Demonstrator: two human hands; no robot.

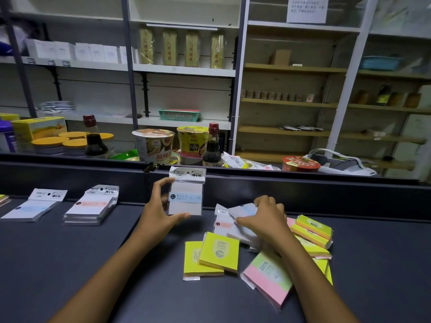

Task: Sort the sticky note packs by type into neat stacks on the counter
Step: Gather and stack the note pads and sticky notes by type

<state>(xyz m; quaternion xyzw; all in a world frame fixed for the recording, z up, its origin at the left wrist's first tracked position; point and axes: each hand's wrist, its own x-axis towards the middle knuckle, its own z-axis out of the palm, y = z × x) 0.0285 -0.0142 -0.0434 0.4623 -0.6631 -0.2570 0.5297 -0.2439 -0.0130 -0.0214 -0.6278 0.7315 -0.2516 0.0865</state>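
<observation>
My left hand [161, 212] has its grip closed on a blue-band pack [185, 194], thumb under the bottom edge and fingers on the left side, held upright off the worktop [70, 264] at about 12 o'clock so the band faces me; I judge that's to read the type before it goes to a stack. My right hand [263, 220] sits on the loose heap [235, 227] at 2 o'clock, fingers curled and pinching another white pack [242, 209] with a blue tint, probably to lift it clear of the pink-band pack [222, 224] under it.

Two sorted piles lie at 10 o'clock, well apart from the heap: a blue-band stack [32, 207] far left and a pink-band stack [92, 206] beside it, both squared up with headers pointing away from me, which keeps the types readable. The held pack looks bound for the blue one.

Unsorted colour pads are still nearer me: two yellow 2207 pads [211, 257] overlapping at 5 o'clock, a pink 2209 pad [268, 278] tilted to their right, and yellow-orange pads [312, 231] at 3 o'clock, one on another.

How many packs lie under my right hand I can't tell; palm and wrist cover them. A sliver of something yellow at the far left edge is cut off. The small print on the headers is too fine to read
</observation>
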